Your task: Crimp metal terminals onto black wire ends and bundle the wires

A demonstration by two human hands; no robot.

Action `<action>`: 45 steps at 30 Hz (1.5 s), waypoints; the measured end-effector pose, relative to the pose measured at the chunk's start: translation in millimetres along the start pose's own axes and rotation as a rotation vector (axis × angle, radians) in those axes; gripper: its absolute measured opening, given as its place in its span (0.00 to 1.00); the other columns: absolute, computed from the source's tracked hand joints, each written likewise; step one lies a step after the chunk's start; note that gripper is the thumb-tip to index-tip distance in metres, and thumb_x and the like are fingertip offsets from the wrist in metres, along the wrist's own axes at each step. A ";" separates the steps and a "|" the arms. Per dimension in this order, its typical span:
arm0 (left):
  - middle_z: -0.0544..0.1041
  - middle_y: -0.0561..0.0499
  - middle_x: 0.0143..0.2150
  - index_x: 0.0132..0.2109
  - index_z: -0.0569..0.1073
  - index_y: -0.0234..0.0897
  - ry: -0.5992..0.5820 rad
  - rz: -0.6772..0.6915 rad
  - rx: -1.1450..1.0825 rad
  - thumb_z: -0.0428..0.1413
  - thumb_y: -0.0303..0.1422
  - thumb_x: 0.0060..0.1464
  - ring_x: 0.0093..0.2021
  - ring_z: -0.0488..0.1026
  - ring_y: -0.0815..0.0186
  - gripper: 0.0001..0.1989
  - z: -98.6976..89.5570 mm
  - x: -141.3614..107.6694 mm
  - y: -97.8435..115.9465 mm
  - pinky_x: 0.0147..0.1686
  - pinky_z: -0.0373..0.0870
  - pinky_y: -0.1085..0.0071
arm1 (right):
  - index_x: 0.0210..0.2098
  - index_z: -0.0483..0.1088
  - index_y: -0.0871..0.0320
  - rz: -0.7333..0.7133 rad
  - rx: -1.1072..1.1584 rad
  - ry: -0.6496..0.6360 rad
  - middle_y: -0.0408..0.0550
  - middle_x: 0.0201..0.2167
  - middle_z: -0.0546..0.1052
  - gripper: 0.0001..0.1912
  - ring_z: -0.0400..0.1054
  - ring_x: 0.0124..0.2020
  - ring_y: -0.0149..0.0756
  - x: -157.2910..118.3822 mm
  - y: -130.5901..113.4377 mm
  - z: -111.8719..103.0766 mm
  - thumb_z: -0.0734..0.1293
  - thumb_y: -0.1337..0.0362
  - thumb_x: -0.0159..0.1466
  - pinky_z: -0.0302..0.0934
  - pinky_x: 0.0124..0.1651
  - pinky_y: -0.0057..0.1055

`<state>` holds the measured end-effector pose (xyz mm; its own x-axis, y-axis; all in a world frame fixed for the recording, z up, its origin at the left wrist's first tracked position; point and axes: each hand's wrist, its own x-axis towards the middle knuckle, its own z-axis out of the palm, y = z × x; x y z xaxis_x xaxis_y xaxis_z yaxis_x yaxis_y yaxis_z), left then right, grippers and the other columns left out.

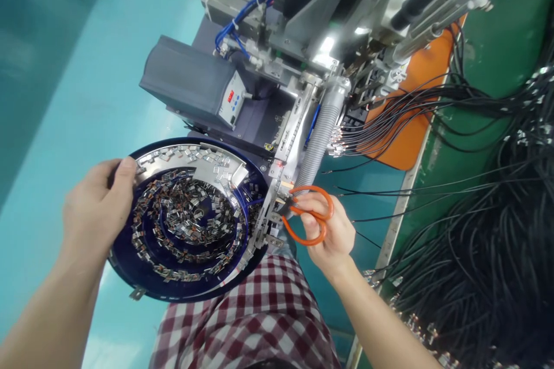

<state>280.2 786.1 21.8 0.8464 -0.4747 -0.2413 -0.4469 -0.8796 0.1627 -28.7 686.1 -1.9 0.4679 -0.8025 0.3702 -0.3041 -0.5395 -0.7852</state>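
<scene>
My left hand [98,202] grips the left rim of a round dark blue feeder bowl [122,253], thumb on top and fingers hidden beneath the edge. Inside the bowl, many small shiny metal pieces [186,213] lie along spiral ledges and in a heap at the centre. My right hand [332,237] is closed around scissors [325,229] with orange handles. The scissors' dark blades point left, at the metal feed track [262,216] beside the bowl's right edge; whether the tips touch anything cannot be made out.
A grey control box [186,78] with a red display stands behind the bowl. Above are machine parts and a ribbed grey hose [318,132]. Black cables [398,104] cross an orange mat [409,138]; a large cable bundle [485,277] covers the green table at right.
</scene>
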 end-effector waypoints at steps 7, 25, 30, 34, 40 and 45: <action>0.77 0.43 0.45 0.51 0.72 0.42 -0.005 0.000 -0.002 0.41 0.51 0.57 0.48 0.71 0.49 0.27 0.2 1.5 -1.9 0.48 0.66 0.52 | 0.42 0.71 0.56 0.006 -0.016 0.019 0.51 0.37 0.76 0.09 0.72 0.41 0.40 3.4 6.7 3.1 0.62 0.68 0.63 0.69 0.41 0.39; 0.77 0.47 0.40 0.47 0.73 0.43 -0.001 0.014 -0.021 0.42 0.50 0.57 0.43 0.71 0.54 0.24 -0.2 -0.7 1.5 0.47 0.67 0.56 | 0.42 0.70 0.56 -0.030 -0.023 0.000 0.50 0.35 0.77 0.08 0.72 0.39 0.40 6.2 8.8 5.5 0.62 0.68 0.64 0.70 0.40 0.38; 0.76 0.45 0.42 0.50 0.72 0.42 -0.009 -0.006 -0.019 0.41 0.50 0.57 0.45 0.71 0.52 0.25 -1.1 -0.7 2.4 0.47 0.67 0.54 | 0.41 0.71 0.57 -0.031 0.001 0.018 0.50 0.35 0.76 0.08 0.72 0.40 0.39 10.3 7.5 3.6 0.62 0.69 0.63 0.69 0.40 0.38; 0.76 0.44 0.44 0.51 0.71 0.42 -0.003 0.000 -0.012 0.41 0.50 0.57 0.48 0.70 0.49 0.25 -0.7 -2.1 2.9 0.48 0.66 0.52 | 0.41 0.71 0.57 -0.024 -0.020 0.076 0.50 0.36 0.76 0.09 0.71 0.40 0.40 16.8 10.3 3.8 0.63 0.71 0.62 0.69 0.42 0.38; 0.76 0.43 0.46 0.51 0.72 0.42 0.005 0.014 -0.003 0.41 0.51 0.57 0.49 0.70 0.49 0.26 -0.2 -1.6 1.6 0.48 0.66 0.52 | 0.42 0.70 0.56 -0.032 -0.018 0.054 0.49 0.36 0.75 0.09 0.71 0.41 0.40 22.0 15.1 8.1 0.63 0.71 0.62 0.69 0.42 0.39; 0.76 0.43 0.45 0.51 0.72 0.41 0.013 0.025 0.004 0.41 0.50 0.57 0.47 0.71 0.49 0.26 1.6 0.8 -2.1 0.47 0.67 0.51 | 0.43 0.70 0.56 -0.023 0.015 0.009 0.50 0.38 0.75 0.10 0.71 0.42 0.40 21.3 15.5 8.2 0.63 0.71 0.62 0.69 0.43 0.40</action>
<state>281.4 787.5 19.7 0.8385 -0.4965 -0.2244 -0.4696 -0.8674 0.1645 -16.7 662.8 -10.2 0.4675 -0.7919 0.3928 -0.2806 -0.5543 -0.7836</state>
